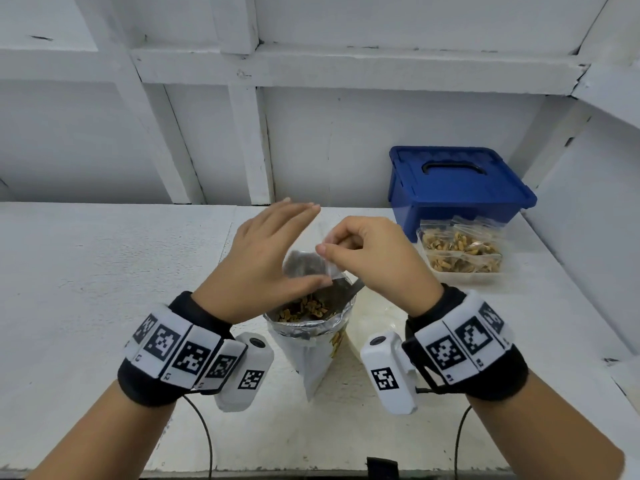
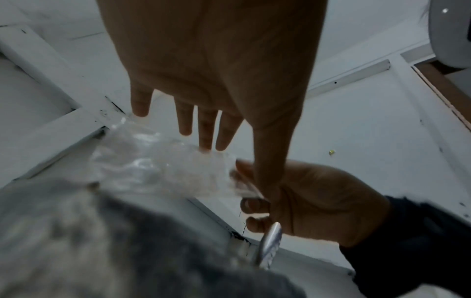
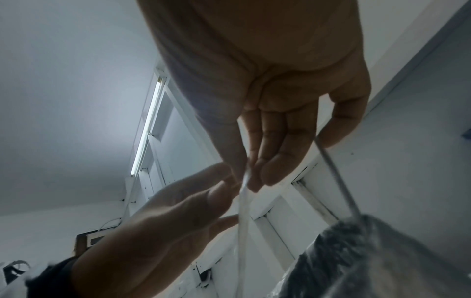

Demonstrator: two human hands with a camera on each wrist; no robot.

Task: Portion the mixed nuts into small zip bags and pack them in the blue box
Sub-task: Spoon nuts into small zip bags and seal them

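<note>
A small clear zip bag (image 1: 303, 266) hangs over the open foil-lined bag of mixed nuts (image 1: 308, 329) at the table's middle. My right hand (image 1: 325, 250) pinches the zip bag's top corner between thumb and forefinger. A metal spoon handle (image 3: 336, 177) slants from the nut bag up to that hand's little finger. My left hand (image 1: 318, 244) is beside the zip bag, fingers straight, its thumb lying against the near side. In the left wrist view the zip bag (image 2: 158, 169) looks empty. The blue box (image 1: 457, 188) stands at the back right with its lid on.
A clear tub (image 1: 464, 268) holding several filled nut bags sits just in front of the blue box. A white wall with beams runs along the back of the white table (image 1: 104, 271). A slanted white panel borders the right side. Cables trail from both wrists.
</note>
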